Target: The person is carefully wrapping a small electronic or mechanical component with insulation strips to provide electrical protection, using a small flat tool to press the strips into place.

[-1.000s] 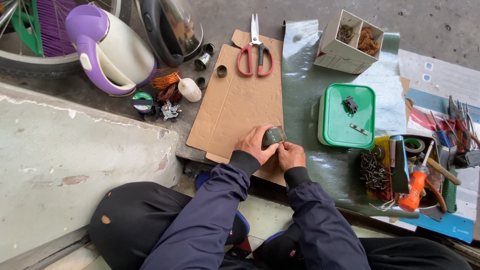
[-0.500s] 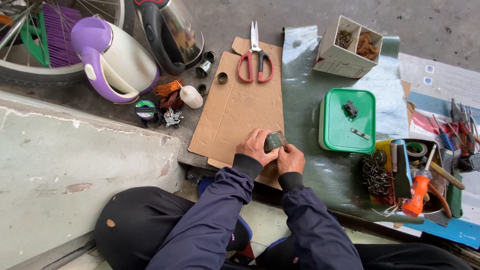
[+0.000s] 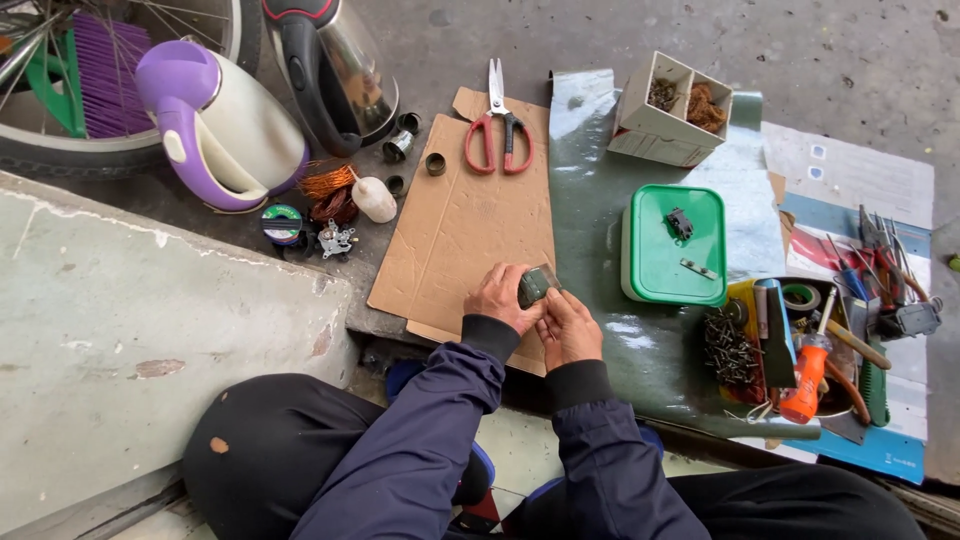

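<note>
While gripped, small cylinder (image 3: 533,287) looks dull grey-green (rounded).

I am seeing a dark green cylindrical part (image 3: 533,287), red-handled steel scissors (image 3: 497,130), a green plastic lidded box (image 3: 674,245), a purple-and-white kettle (image 3: 215,125), and plain brown cardboard (image 3: 455,230).

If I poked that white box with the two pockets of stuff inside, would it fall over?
Probably it would slide or tip easily. The white two-compartment cardboard box lies tilted on the shiny grey-green plastic sheet, which looks slippery. Its thin card walls look light and bendy. The open pockets face up, so the brown bits inside might spill out.
</note>
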